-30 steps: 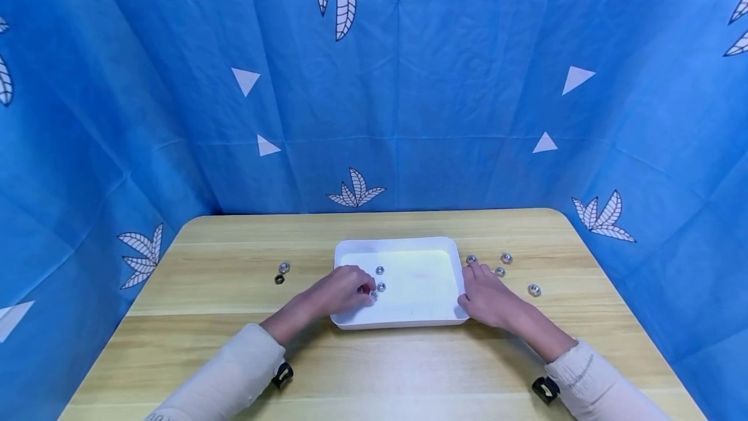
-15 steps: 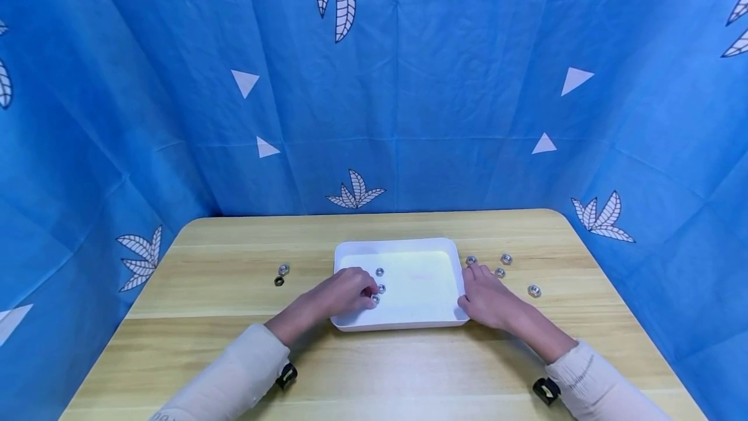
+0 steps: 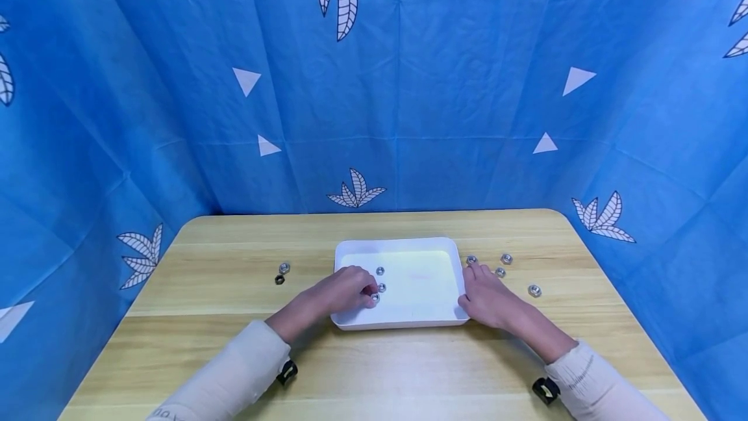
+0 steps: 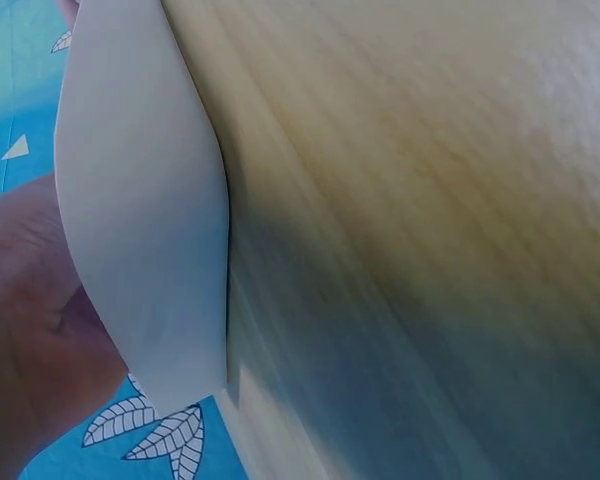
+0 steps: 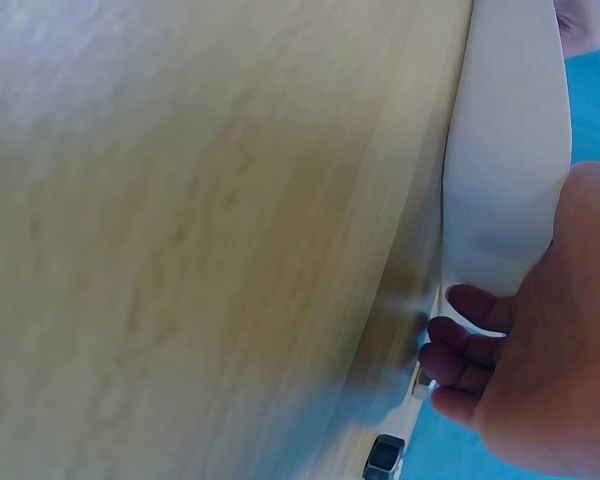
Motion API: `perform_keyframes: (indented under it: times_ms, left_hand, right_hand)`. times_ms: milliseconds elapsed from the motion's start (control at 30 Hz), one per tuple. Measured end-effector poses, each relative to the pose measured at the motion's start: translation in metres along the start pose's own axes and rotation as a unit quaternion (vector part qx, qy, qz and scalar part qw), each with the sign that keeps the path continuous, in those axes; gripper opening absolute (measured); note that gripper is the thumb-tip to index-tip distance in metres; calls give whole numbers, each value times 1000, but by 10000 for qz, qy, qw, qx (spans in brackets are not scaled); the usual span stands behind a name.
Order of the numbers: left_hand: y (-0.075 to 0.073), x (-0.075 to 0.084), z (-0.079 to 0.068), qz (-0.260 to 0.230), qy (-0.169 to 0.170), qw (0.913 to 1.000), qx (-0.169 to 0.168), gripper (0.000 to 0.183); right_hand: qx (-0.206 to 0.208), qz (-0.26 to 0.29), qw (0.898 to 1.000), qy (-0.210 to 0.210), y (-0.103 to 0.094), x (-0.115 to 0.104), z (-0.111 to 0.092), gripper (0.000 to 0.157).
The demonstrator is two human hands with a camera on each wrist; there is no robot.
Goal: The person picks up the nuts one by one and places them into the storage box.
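In the head view, a shallow white tray [image 3: 417,284] lies mid-table. My left hand [image 3: 350,290] reaches over its left side, thumb and forefinger at a silver hex nut [image 3: 375,297] on or near the floor. Two more nuts lie in the tray, one [image 3: 382,287] just beyond those fingertips and one [image 3: 380,271] farther back. My right hand [image 3: 486,295] grips the tray's right wall; in the right wrist view its fingers [image 5: 465,352] curl outside the wall [image 5: 505,150]. The tray wall [image 4: 145,200] hides my left fingertips in the left wrist view.
Right of the tray, several silver nuts lie on the wooden table [image 3: 397,375], including one [image 3: 506,258] toward the back and one [image 3: 534,291] farthest right. Left of it sit a silver nut [image 3: 284,267] and a dark nut [image 3: 279,279]. A blue curtain [image 3: 456,83] hangs behind.
Over the last second, the nut at my left fingertips has come slightly nearer to me and down within the tray. My right hand and the tray have stayed in place.
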State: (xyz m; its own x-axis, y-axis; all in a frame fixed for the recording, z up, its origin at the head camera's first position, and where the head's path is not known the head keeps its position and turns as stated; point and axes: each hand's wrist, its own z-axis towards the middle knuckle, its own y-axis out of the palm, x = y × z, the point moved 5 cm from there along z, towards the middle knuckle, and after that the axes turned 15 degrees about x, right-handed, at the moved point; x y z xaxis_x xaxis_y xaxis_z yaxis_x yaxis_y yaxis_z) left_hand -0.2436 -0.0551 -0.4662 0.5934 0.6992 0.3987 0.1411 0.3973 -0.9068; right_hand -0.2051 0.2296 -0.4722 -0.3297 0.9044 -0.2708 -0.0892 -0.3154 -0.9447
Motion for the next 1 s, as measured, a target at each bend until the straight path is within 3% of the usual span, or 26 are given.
perform_keyframes:
  times_ms: [233,467,767,1000]
  left_hand:
    - [-3,1,-2,-148,87,9995,247,22]
    - [-8,2,-6,196,530,9959,712,20]
    - [-28,6,-14,672,1043,9818,1435,15]
    - [-41,-2,-31,749,1029,9694,2100,12]
  right_hand:
    - [-41,75,10000,29,0,-2,0,63]
    - [-82,81,9999,92,-1,-2,-1,64]
    - [79,85,9999,13,-1,-2,-2,58]
    - [50,121,9999,30,-1,-2,-2,61]
